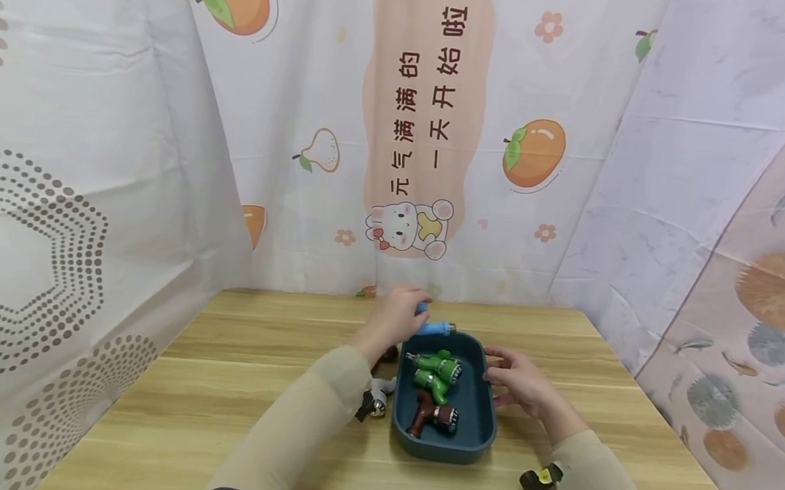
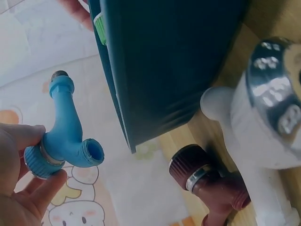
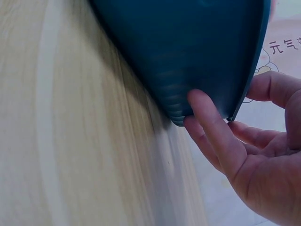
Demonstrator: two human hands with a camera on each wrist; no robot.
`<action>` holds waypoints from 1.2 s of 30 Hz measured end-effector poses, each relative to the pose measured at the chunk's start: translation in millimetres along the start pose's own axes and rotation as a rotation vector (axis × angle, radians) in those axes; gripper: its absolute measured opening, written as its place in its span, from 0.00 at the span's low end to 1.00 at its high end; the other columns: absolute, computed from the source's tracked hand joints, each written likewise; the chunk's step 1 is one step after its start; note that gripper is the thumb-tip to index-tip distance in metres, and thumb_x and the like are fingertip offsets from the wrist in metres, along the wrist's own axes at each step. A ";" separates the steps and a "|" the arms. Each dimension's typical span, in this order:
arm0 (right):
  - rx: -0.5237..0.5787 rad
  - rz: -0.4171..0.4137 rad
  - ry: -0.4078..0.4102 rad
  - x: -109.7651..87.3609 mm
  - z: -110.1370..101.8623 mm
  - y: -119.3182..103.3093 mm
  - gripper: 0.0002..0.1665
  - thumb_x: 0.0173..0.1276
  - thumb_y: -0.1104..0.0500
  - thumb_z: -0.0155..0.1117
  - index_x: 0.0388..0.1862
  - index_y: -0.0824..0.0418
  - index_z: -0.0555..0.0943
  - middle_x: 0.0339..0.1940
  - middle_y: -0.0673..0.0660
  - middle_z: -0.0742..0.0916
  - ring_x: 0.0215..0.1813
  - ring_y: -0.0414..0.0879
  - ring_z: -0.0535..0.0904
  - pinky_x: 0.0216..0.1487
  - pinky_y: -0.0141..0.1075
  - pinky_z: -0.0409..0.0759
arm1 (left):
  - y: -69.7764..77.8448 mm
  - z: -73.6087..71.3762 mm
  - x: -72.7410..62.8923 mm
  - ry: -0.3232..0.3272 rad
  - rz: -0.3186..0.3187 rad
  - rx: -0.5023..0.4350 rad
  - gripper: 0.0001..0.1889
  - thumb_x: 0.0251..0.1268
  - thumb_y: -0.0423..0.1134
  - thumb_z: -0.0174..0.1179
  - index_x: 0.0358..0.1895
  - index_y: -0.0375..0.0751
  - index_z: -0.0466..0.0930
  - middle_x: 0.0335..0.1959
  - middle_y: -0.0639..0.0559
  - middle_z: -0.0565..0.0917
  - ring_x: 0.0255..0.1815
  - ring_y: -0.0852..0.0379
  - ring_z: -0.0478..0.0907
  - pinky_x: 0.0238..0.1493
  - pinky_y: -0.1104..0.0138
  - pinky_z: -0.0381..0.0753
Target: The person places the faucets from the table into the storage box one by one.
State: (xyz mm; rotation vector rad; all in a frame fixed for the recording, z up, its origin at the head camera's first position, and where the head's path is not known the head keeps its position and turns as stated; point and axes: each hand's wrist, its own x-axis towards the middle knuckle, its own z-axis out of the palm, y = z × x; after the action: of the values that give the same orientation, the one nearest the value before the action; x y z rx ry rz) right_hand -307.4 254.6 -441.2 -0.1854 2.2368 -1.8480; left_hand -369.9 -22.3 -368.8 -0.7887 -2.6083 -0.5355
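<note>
My left hand [image 1: 395, 315] pinches the ribbed end of a light-blue tap [image 2: 66, 122] between thumb and fingers, above the far left rim of a dark teal bin [image 1: 444, 451]. The tap's spout opening faces the left wrist camera. My right hand [image 1: 518, 381] grips the bin's right wall, with fingertips on the outer side [image 3: 207, 110] and one digit at the rim. Inside the bin lie green taps [image 1: 435, 369] and a dark-red tap [image 1: 433, 416].
Left of the bin, a white tap with a chrome collar [image 2: 268, 117] and another dark-red tap [image 2: 202, 176] lie on the wooden table [image 1: 237, 407]. A printed curtain [image 1: 314, 219] hangs along the table's far edge. Each wrist wears a small black camera [image 1: 536, 483].
</note>
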 end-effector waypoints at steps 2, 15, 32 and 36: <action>-0.004 -0.002 0.003 0.3 0.1 0.1 0.38 0.70 0.66 0.60 0.77 0.68 0.62 0.62 0.74 0.77 0.49 0.58 0.83 0.41 0.55 0.86 | 2.6 1.1 1.8 -0.011 0.009 0.002 0.15 0.68 0.41 0.68 0.56 0.49 0.85 0.56 0.54 0.83 0.59 0.53 0.78 0.59 0.60 0.79; -0.006 -0.005 0.019 0.4 1.5 2.1 0.38 0.69 0.67 0.60 0.76 0.69 0.62 0.62 0.73 0.78 0.50 0.59 0.83 0.40 0.55 0.86 | 6.8 21.8 11.5 -0.070 0.074 0.071 0.13 0.68 0.40 0.68 0.54 0.49 0.86 0.53 0.55 0.83 0.55 0.55 0.78 0.55 0.63 0.80; 0.007 0.000 0.009 1.4 -0.1 1.4 0.36 0.71 0.66 0.59 0.77 0.69 0.62 0.63 0.74 0.77 0.53 0.61 0.82 0.41 0.56 0.86 | 13.8 30.0 12.4 -0.144 0.105 0.116 0.12 0.68 0.41 0.69 0.52 0.51 0.87 0.53 0.56 0.83 0.56 0.56 0.77 0.57 0.64 0.79; 0.004 0.005 0.015 2.1 -0.5 2.2 0.36 0.71 0.66 0.60 0.76 0.68 0.63 0.63 0.73 0.77 0.52 0.60 0.83 0.41 0.56 0.86 | 13.7 31.6 11.4 -0.163 0.102 0.114 0.12 0.68 0.41 0.69 0.53 0.50 0.87 0.55 0.56 0.82 0.56 0.56 0.77 0.56 0.64 0.79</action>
State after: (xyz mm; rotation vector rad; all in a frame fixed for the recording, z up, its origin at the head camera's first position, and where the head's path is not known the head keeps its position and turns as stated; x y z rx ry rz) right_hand -309.5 255.0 -443.5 -0.1657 2.2415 -1.8579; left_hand -377.9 7.7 -387.5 -0.9572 -2.6995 -0.3018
